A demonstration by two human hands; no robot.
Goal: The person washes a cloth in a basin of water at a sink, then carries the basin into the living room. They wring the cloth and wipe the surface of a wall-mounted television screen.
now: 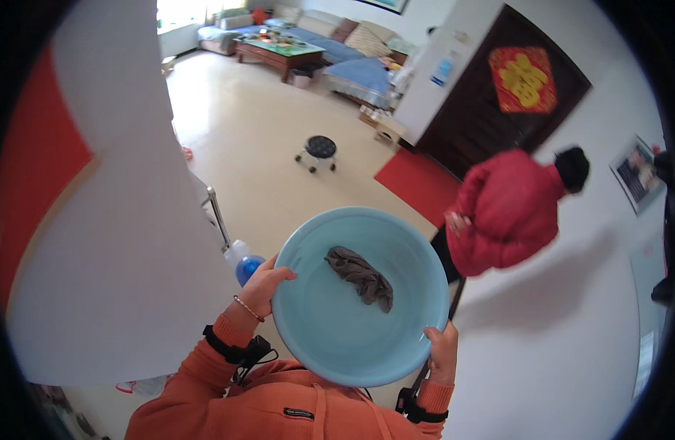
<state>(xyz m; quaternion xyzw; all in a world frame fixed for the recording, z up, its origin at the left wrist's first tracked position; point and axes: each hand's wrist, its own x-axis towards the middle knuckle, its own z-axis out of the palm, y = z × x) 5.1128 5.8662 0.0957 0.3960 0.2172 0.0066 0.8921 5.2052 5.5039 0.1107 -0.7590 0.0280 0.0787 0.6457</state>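
A light blue plastic basin (326, 335) is held up in front of my chest. My left hand (266, 286) grips its left rim, the thumb hooked over the edge. On the lower right side, my right hand (443, 349) holds the rim with its thumb on the inside. A crumpled dark grey cloth (362, 278) lies in the basin, which seems to contain some water, though I cannot tell for certain. The fingers of both hands are mostly hidden under the basin.
A person in a red jacket (502, 214) stands close by on the right, beside a dark door (475, 104) and a red mat (411, 187). A wheeled stool (321, 147) is on the floor ahead. Farther back are a coffee table (277, 49) and a sofa (359, 74). A white wall (123, 247) borders my left.
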